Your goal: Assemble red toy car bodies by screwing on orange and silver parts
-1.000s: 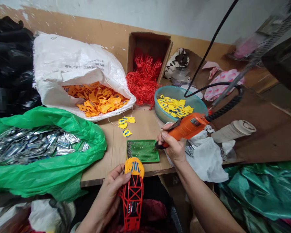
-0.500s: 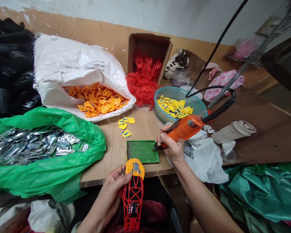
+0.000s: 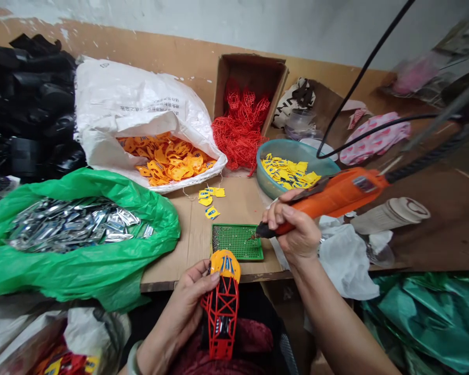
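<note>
Down at the near edge of the table (image 3: 187, 245) we hold a red lattice toy car frame (image 3: 221, 317) with an orange nose cap (image 3: 225, 263) in our left hand (image 3: 183, 307), its grip closed around the frame's left side with the thumb pressed by the cap. The frame hangs over our lap, nose pointing toward the green screw tray (image 3: 238, 242) just beyond it. Our right hand (image 3: 297, 234) has its grip wrapped tight on the orange electric screwdriver (image 3: 332, 195), whose tip hovers at the tray's right edge.

We judge the frame light and thin-ribbed, likely to flex or snap if squeezed mid-span, so the sturdier side rails near the cap seem the best hold. The screwdriver looks heavier, and its coiled cord (image 3: 426, 156) may tug sideways.

Around us sit a green bag of silvery parts (image 3: 78, 229), a white sack of orange pieces (image 3: 164, 161), a cardboard box of red frames (image 3: 244, 120) and a teal bowl of yellow pieces (image 3: 289, 169).
</note>
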### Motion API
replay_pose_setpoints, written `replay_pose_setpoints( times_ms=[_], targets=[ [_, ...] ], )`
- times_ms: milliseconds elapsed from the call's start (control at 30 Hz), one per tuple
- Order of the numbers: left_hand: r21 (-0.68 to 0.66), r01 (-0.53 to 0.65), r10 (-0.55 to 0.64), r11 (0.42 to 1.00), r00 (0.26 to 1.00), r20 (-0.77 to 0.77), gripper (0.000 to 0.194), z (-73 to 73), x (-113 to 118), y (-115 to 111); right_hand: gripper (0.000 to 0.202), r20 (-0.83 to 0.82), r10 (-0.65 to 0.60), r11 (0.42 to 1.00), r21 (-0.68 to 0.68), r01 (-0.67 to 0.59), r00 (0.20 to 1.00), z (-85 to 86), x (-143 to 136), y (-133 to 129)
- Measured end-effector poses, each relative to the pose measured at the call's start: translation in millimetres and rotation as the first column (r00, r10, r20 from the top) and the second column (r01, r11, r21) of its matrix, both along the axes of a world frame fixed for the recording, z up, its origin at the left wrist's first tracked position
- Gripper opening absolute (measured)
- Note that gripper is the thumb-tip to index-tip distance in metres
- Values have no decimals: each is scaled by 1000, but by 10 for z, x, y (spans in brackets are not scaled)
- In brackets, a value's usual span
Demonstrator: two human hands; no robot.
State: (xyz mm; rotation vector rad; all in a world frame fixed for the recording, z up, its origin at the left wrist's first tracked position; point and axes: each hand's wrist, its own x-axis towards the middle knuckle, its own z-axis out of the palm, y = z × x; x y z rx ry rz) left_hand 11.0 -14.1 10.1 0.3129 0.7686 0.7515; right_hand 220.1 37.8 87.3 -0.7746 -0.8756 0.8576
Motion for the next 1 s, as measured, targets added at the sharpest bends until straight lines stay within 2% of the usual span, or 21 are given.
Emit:
replay_pose_setpoints(
  times_ms=[100, 200, 367, 567, 867, 1000],
  targets=[
    [6, -12, 12, 1000, 1000, 20, 38, 8, -11, 2, 17, -86, 109, 994, 16, -108, 990, 264, -165, -57],
    [13, -14, 13, 1000, 999, 45, 39, 20, -20, 4, 17, -128, 233, 972, 30, -231, 964, 349, -339, -108],
    [33, -25, 23, 999, 996, 83, 37, 43, -55, 13, 17, -141, 347, 938, 21, -347, 927, 230, -541, -139],
    [38, -41, 37, 998, 996, 80, 38, 27, -91, 12, 15, -102, 346, 938, 32, -345, 933, 111, -630, -134],
    [12, -54, 53, 998, 995, 82, 38, 23, -71, 16, 18, -89, 330, 944, 5, -331, 940, 80, -665, -136],
    [12, -28, 26, 1000, 993, 111, 35, 0, -65, 19, 15, -86, 351, 936, 45, -349, 932, 69, -657, -134]
  ],
)
